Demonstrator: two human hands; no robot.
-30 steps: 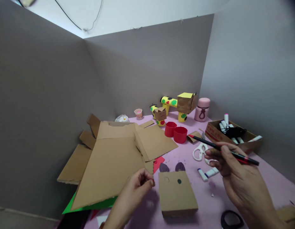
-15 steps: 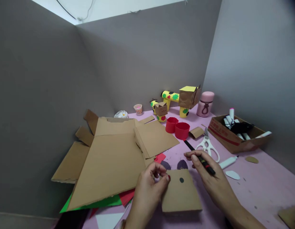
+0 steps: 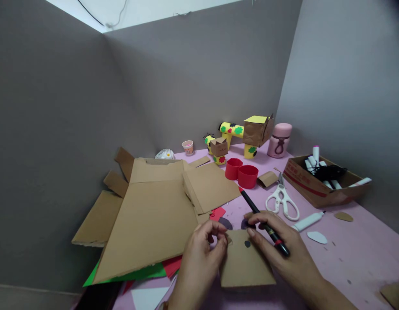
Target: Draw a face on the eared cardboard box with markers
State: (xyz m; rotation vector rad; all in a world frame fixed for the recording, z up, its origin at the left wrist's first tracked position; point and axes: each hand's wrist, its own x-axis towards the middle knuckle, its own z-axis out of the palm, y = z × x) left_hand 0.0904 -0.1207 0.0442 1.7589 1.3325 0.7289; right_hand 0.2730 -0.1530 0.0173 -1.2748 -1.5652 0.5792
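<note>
A small brown cardboard piece (image 3: 246, 267) with a black dot lies on the pink table (image 3: 354, 254) in front of me. My left hand (image 3: 199, 258) is curled, its fingertips pinching at the piece's top left corner; what they hold is too small to make out. My right hand (image 3: 283, 254) rests on the piece's right side and grips a black and red marker (image 3: 262, 221), whose tip points away toward the red cups. Two dark purple paper shapes (image 3: 225, 222) lie just beyond the piece.
Large flattened cardboard sheets (image 3: 154, 211) cover the left over green and red paper. Two red cups (image 3: 242, 173), white scissors (image 3: 283, 201), a white glue stick (image 3: 307, 221), a carton of markers (image 3: 325, 181), a pink bottle (image 3: 279, 140) and yellow roll figures (image 3: 238, 133) stand farther back.
My right hand came down from the right with the marker onto the small cardboard piece. My left hand moved right to the piece's top left corner. The view shifted slightly.
</note>
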